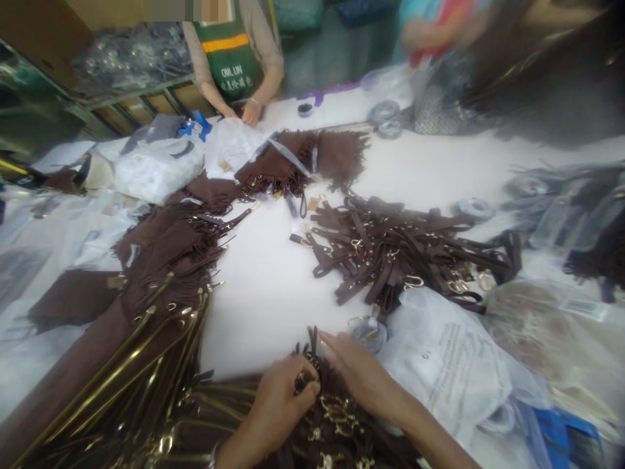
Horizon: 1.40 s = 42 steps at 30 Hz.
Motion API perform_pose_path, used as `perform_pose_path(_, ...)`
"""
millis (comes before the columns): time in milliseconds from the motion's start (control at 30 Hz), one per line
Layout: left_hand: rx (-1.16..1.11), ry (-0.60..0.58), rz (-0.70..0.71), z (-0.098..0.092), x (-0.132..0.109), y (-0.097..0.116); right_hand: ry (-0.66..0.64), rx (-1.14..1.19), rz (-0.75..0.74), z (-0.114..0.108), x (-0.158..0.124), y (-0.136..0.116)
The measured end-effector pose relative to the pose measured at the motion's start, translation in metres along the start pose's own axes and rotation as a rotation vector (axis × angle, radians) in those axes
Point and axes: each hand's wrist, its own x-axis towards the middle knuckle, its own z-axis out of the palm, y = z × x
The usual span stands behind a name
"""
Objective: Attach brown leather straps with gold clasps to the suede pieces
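At the near edge of the white table [273, 286] lies a heap of brown fringed pieces with gold clasps [336, 417]. My left hand [280, 400] rests on it with fingers curled in a pinch on a small gold clasp. Beside it, my right hand [359, 374] lies flatter on the same heap, fingers pointing left and touching the brown strands. What the right fingers grip, if anything, is hidden.
A pile of brown straps with gold hooks [400, 254] lies mid-table. Brown fringed bags with gold zips [156, 306] cover the left. Clear plastic bags [449, 365] sit right. A person in a green apron [234, 58] works at the far side, with another person [434, 32] blurred at the back right.
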Motion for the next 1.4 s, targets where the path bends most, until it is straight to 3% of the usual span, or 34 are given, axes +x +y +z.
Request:
perform_pose_path(133, -0.045, -0.026, 0.017, 0.001, 0.0, 0.002, -0.168, 0.241, -0.046, -0.014, -0.018, -0.002)
perform_pose_path(333, -0.093, -0.044, 0.033, 0.0, -0.001, 0.002, -0.173, 0.517, -0.012, -0.014, -0.024, -0.001)
perform_pose_path(700, -0.14, -0.07, 0.044, 0.0, 0.001, 0.001, -0.241, 0.313, -0.057, -0.013, -0.022, 0.005)
perform_pose_path(867, -0.124, -0.071, 0.063, -0.001, -0.001, -0.002, -0.328, 0.454, -0.093, -0.011, -0.012, 0.015)
perform_pose_path(1100, -0.15, -0.09, 0.076, -0.003, -0.001, -0.001, -0.591, 0.716, 0.025, -0.011, 0.003, 0.03)
perform_pose_path(1400, -0.184, -0.15, 0.093, -0.008, -0.001, -0.004, -0.525, 0.683, 0.017, -0.008, 0.003, 0.036)
